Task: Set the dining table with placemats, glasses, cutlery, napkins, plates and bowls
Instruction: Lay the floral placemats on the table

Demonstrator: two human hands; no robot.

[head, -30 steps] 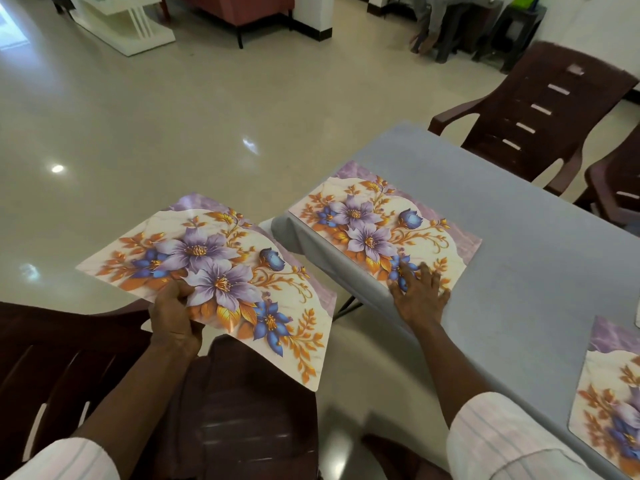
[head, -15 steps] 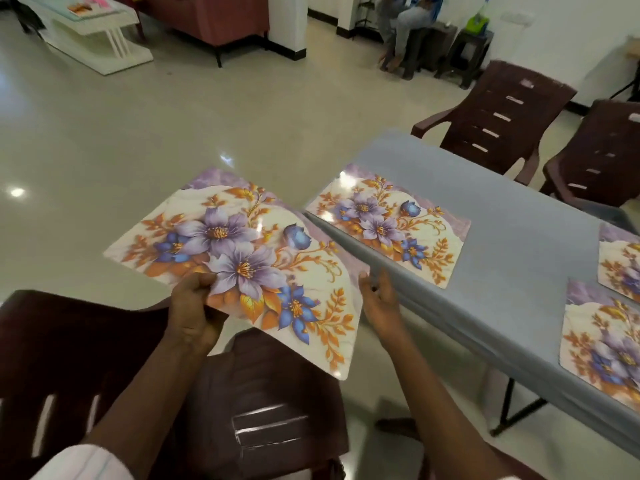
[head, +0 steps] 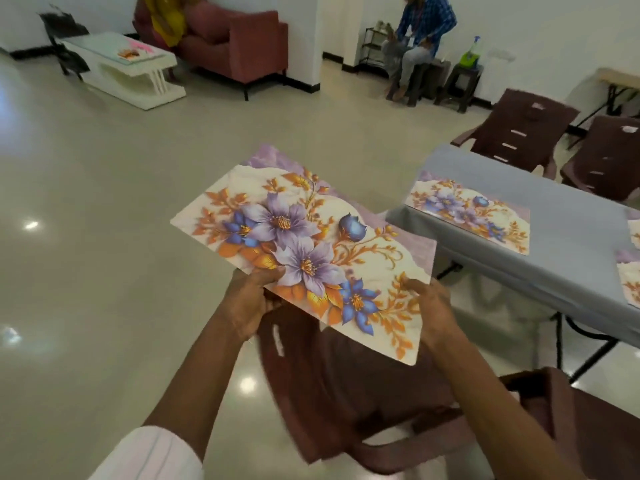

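Head view: a floral placemat point(head: 304, 251) is held in the air at the centre of the frame, over the floor and off the counter point(head: 571, 251), tilted with its far edge higher. The left grip point(head: 247, 306) pinches its near edge at about 7 o'clock. The right grip point(head: 433, 310) is closed on the near right corner at about 5 o'clock, thumb on the printed face.

The grey-clothed counter lies at 3 o'clock. A second placemat point(head: 471, 216) lies flat on it at its near corner. Two more mats point(head: 631, 282) are cut off by the frame's right edge. A brown chair point(head: 346, 393) stands at 6 o'clock, below the held mat. Two matching chairs point(head: 516, 133) stand at 2 o'clock, on the far side of the counter.
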